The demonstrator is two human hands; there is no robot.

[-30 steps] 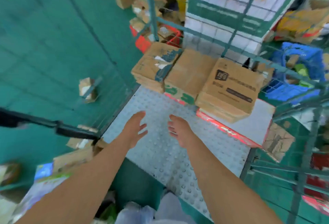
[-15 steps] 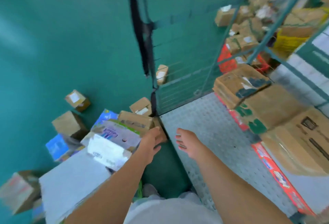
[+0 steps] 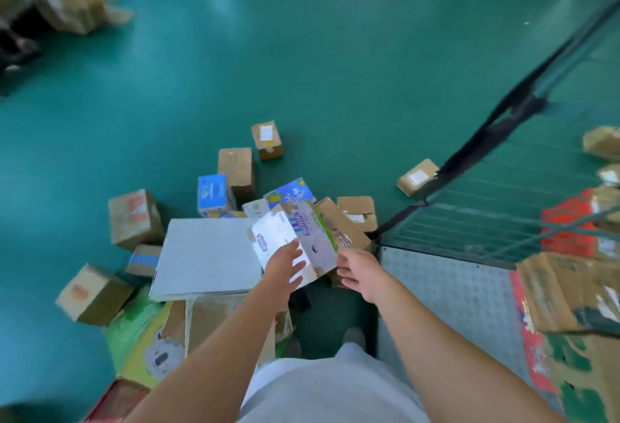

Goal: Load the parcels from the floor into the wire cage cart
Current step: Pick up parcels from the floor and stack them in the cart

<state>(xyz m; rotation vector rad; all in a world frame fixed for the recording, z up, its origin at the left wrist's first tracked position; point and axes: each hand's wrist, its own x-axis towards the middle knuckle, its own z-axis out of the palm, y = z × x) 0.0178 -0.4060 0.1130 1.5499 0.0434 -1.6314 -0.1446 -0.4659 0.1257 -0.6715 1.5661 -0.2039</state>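
Note:
A white and purple printed box (image 3: 302,231) lies tilted on top of the floor pile. My left hand (image 3: 284,267) lies on its white face with the fingers spread. My right hand (image 3: 358,271) is at the box's near right corner, fingers loosely bent, and nothing shows it gripping. The wire cage cart's studded floor plate (image 3: 449,291) is on the right, with its mesh side (image 3: 496,207) behind. Brown cardboard parcels (image 3: 567,295) are stacked inside it at the far right.
Several parcels lie around on the green floor: a large flat white box (image 3: 204,254), a blue carton (image 3: 212,192), brown boxes (image 3: 134,217) and a koala-print carton (image 3: 151,345). A small parcel (image 3: 417,177) sits by the cart's black corner post (image 3: 496,127).
My view has swung left from the cart's inside to the floor pile. Both hands have moved from above the cart floor onto the white and purple box.

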